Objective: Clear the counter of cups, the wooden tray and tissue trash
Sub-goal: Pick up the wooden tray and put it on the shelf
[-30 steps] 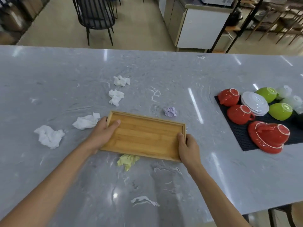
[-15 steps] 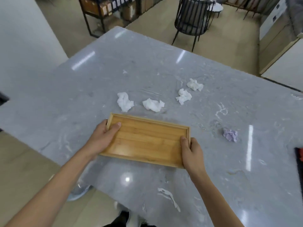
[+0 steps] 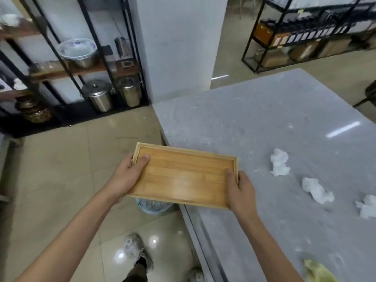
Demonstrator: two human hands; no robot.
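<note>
Both hands hold the empty wooden tray (image 3: 183, 176) level in the air, over the left edge of the grey counter (image 3: 264, 123). My left hand (image 3: 128, 176) grips its left end with the thumb inside the rim. My right hand (image 3: 240, 190) grips its right end the same way. Three crumpled white tissues lie on the counter to the right: one (image 3: 279, 162), a second (image 3: 316, 190), a third (image 3: 368, 206) at the frame edge. A yellow crumpled tissue (image 3: 319, 271) lies at the bottom right. No cups are in view.
A pale blue waste bin (image 3: 152, 206) stands on the tiled floor, partly hidden under the tray. A black metal shelf (image 3: 81, 68) with steel pots and bowls stands at the left. A white pillar (image 3: 181, 41) rises behind the counter. My shoes (image 3: 136, 251) are on the floor below.
The tray has been lifted off the counter and carried left past its edge. The view has swung left, so the cups and mat have left the frame and the shelf has come in.
</note>
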